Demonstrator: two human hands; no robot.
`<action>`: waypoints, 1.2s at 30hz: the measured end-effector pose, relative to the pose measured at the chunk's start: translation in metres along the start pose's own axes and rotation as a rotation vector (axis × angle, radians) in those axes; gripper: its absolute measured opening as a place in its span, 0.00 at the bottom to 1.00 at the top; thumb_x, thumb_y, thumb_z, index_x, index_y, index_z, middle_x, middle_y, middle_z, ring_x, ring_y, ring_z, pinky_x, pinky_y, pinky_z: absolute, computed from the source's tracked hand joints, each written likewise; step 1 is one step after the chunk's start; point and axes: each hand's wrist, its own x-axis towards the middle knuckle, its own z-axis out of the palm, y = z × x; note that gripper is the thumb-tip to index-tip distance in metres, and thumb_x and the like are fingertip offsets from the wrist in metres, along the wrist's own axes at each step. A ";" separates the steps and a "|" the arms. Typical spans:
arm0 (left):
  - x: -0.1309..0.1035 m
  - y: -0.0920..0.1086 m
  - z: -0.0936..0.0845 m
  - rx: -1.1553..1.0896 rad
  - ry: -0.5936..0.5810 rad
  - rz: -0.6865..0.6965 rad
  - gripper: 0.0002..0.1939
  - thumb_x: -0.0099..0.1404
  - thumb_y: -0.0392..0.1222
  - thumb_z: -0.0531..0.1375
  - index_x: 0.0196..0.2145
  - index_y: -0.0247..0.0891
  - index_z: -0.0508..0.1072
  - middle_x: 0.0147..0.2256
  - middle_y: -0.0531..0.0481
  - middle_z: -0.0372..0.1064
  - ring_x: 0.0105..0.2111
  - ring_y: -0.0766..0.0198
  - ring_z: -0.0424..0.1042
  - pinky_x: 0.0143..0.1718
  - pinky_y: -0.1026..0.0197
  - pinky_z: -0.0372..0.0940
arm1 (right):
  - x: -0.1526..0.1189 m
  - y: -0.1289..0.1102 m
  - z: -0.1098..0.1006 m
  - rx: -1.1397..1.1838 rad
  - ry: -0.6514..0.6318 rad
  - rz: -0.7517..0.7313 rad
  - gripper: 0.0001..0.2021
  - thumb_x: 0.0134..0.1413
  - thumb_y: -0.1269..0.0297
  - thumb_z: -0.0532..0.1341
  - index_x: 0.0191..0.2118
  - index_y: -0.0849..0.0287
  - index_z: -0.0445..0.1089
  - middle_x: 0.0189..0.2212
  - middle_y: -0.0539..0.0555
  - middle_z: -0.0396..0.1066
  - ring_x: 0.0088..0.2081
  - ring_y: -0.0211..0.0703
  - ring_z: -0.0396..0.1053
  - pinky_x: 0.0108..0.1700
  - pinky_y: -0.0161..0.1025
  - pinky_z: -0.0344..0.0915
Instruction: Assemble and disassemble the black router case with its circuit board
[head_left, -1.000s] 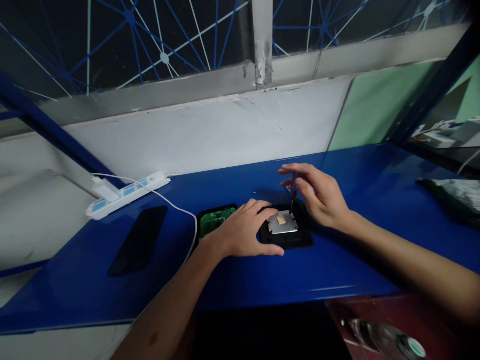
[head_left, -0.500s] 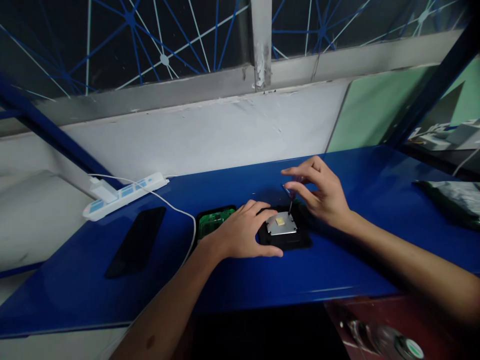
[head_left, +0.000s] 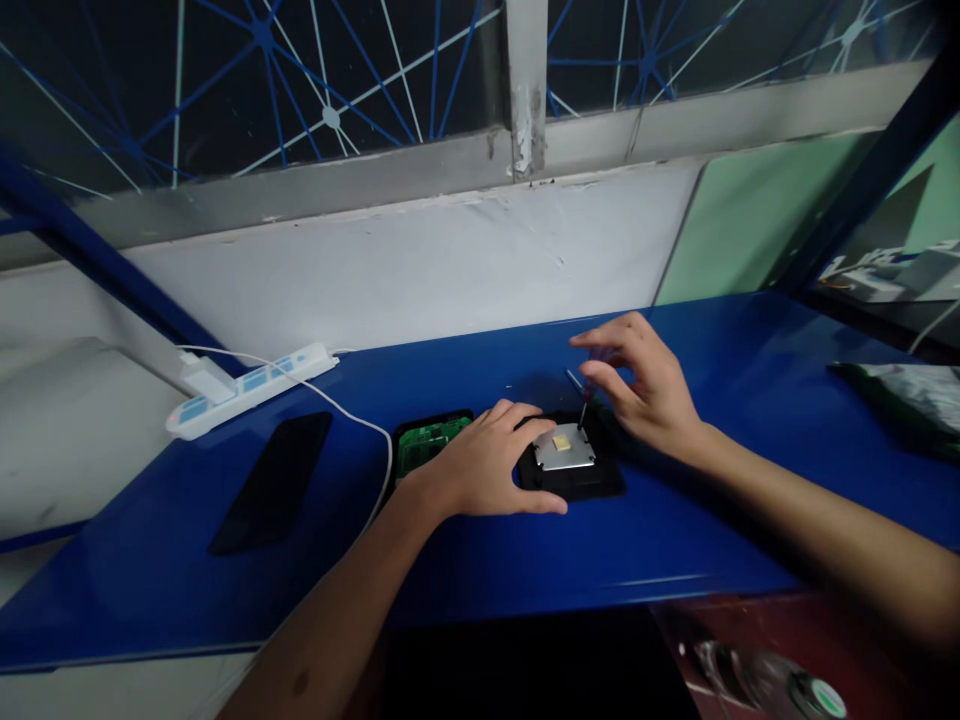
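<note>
Silver plate point(head_left: 576, 456) lies in the black case point(head_left: 600, 483) on the table point(head_left: 525, 570), right of the green board point(head_left: 417, 446). The left hand point(head_left: 480, 465) spreads its fingers, unclenched, over their left edge. The right hand point(head_left: 652, 390) pinches the screwdriver point(head_left: 583, 412) near upright, tip at the plate's far right corner. Plate and case look light, stiff, perhaps slick; rims seem the best hold, off the yellowish pad point(head_left: 562, 441).
</note>
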 end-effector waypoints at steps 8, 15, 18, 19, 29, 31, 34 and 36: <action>-0.001 0.002 -0.002 -0.005 -0.011 -0.015 0.43 0.58 0.69 0.64 0.62 0.38 0.65 0.61 0.41 0.62 0.60 0.45 0.60 0.63 0.44 0.57 | -0.002 -0.006 0.000 0.060 0.004 0.075 0.14 0.69 0.65 0.54 0.56 0.52 0.67 0.41 0.54 0.75 0.35 0.41 0.74 0.38 0.42 0.73; 0.000 0.002 -0.002 -0.018 -0.006 -0.016 0.43 0.57 0.69 0.64 0.62 0.40 0.65 0.60 0.41 0.63 0.59 0.44 0.61 0.61 0.43 0.59 | -0.003 -0.001 0.000 0.047 -0.037 0.032 0.10 0.68 0.59 0.56 0.50 0.52 0.69 0.43 0.56 0.70 0.37 0.44 0.73 0.35 0.44 0.73; 0.000 0.001 -0.001 -0.018 -0.001 -0.008 0.43 0.57 0.70 0.64 0.62 0.40 0.65 0.61 0.41 0.63 0.60 0.44 0.60 0.62 0.43 0.57 | 0.000 -0.001 0.000 -0.020 -0.005 -0.005 0.09 0.64 0.59 0.61 0.49 0.51 0.70 0.40 0.55 0.67 0.36 0.44 0.70 0.32 0.42 0.72; 0.000 0.001 -0.001 -0.019 -0.002 -0.008 0.43 0.57 0.70 0.64 0.62 0.41 0.65 0.61 0.41 0.63 0.60 0.44 0.60 0.62 0.43 0.57 | 0.000 -0.001 0.000 -0.034 0.002 -0.010 0.09 0.64 0.59 0.62 0.48 0.51 0.71 0.38 0.55 0.66 0.36 0.44 0.69 0.31 0.41 0.72; -0.001 0.001 -0.002 -0.027 -0.008 -0.015 0.43 0.58 0.69 0.64 0.62 0.41 0.65 0.61 0.41 0.62 0.60 0.45 0.61 0.61 0.44 0.59 | -0.002 -0.002 0.001 0.028 0.033 0.006 0.09 0.66 0.64 0.59 0.49 0.50 0.72 0.35 0.52 0.69 0.30 0.40 0.71 0.33 0.43 0.73; -0.001 0.001 -0.002 -0.021 -0.007 -0.012 0.43 0.58 0.69 0.64 0.62 0.40 0.65 0.61 0.41 0.62 0.59 0.45 0.61 0.61 0.44 0.59 | -0.003 -0.004 0.001 0.069 0.014 0.060 0.12 0.68 0.65 0.55 0.54 0.51 0.68 0.38 0.53 0.73 0.31 0.40 0.74 0.34 0.43 0.73; -0.001 0.001 -0.002 -0.018 0.003 -0.013 0.42 0.58 0.69 0.64 0.62 0.41 0.65 0.61 0.42 0.62 0.59 0.44 0.61 0.61 0.45 0.59 | -0.005 -0.005 0.001 0.127 -0.025 0.116 0.14 0.71 0.63 0.49 0.56 0.52 0.65 0.44 0.55 0.76 0.36 0.41 0.77 0.38 0.43 0.74; -0.001 0.001 -0.002 -0.023 -0.001 -0.013 0.42 0.58 0.69 0.64 0.62 0.42 0.64 0.61 0.43 0.62 0.59 0.45 0.61 0.60 0.45 0.59 | -0.006 -0.004 0.001 0.142 -0.043 0.119 0.14 0.71 0.61 0.49 0.55 0.53 0.65 0.46 0.56 0.75 0.38 0.42 0.77 0.39 0.44 0.74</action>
